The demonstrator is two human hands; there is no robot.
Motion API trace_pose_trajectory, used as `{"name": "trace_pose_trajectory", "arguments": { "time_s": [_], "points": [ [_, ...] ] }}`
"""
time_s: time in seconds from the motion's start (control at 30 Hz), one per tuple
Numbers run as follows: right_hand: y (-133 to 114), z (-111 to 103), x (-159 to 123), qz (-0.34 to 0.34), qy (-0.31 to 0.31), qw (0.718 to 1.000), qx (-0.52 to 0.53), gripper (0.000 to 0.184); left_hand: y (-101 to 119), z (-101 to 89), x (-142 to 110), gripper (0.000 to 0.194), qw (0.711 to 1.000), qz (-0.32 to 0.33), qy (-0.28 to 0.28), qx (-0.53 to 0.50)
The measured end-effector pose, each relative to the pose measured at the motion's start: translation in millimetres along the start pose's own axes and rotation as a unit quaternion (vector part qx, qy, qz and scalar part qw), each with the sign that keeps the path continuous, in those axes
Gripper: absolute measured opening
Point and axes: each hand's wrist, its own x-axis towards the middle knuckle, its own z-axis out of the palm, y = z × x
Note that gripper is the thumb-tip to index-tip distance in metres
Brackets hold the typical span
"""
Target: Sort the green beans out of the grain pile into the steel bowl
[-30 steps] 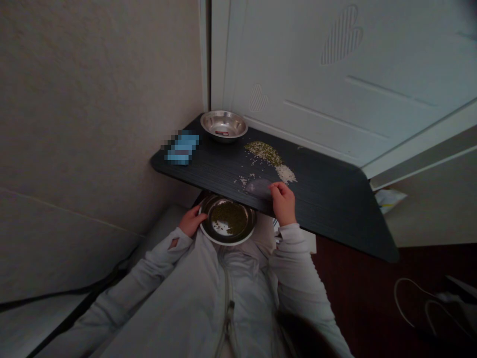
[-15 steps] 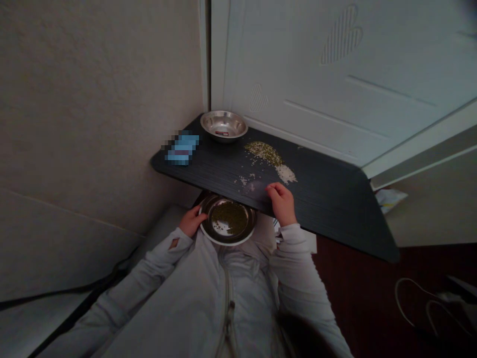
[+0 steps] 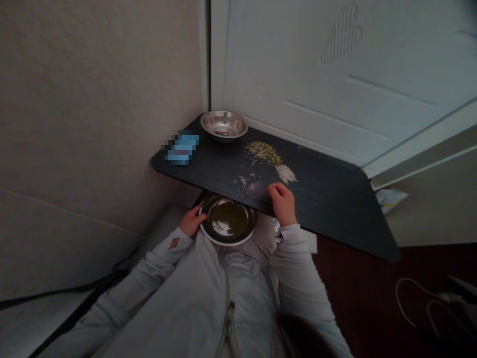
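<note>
My left hand [image 3: 191,222] grips the left rim of a metal bowl [image 3: 228,242], its thumb over the edge. Small green beans [image 3: 233,217] lie in the bowl, which sits at my lap under the table's front edge. Closed in a pinch, my right hand [image 3: 283,203] holds a thin, see-through plastic piece [image 3: 258,188] low over the table; its exact kind is hard to make out. Scattered white grains [image 3: 244,181] lie beside the piece. Farther back are a pile of mixed green beans and pale grains [image 3: 264,151] and a small heap of white grains [image 3: 286,173].
The dark table [image 3: 328,199] stands against a white door [image 3: 298,64] and a wall [image 3: 93,99]. A second metal bowl [image 3: 224,126] with a label inside stands at the back left, near a blurred blue object [image 3: 182,149]. A white cable [image 3: 404,303] lies on the floor at right.
The see-through piece in my right hand has shifted slightly and shows more plainly over the near white grains. My left hand and the bowl have stayed still.
</note>
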Motion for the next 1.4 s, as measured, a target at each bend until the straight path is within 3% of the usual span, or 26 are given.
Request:
{"name": "trace_pose_trajectory", "arguments": {
  "time_s": [0.27, 0.4, 0.6, 0.77, 1.4],
  "points": [
    [-2, 1, 0, -0.043, -0.159, 0.985, -0.050, 0.023, -3, 0.3, 2, 0.039, 1.000, -0.009, 0.009, 0.006],
    [-1, 0, 0, -0.056, -0.194, 0.979, -0.017, 0.021, -5, 0.5, 3, 0.038, 1.000, -0.014, 0.008, 0.005],
    [4, -5, 7, -0.019, -0.103, 0.992, 0.070, 0.021, -1, 0.4, 1, 0.033, 1.000, -0.002, 0.011, 0.002],
    [12, -17, 10, 0.003, -0.063, 0.996, 0.059, 0.022, -4, -0.8, 2, 0.031, 1.000, 0.001, 0.012, 0.008],
    [13, -21, 6, -0.006, -0.039, 0.999, 0.035, 0.019, -13, -2.4, 6, 0.034, 1.000, 0.009, 0.005, 0.007]
  ]
}}
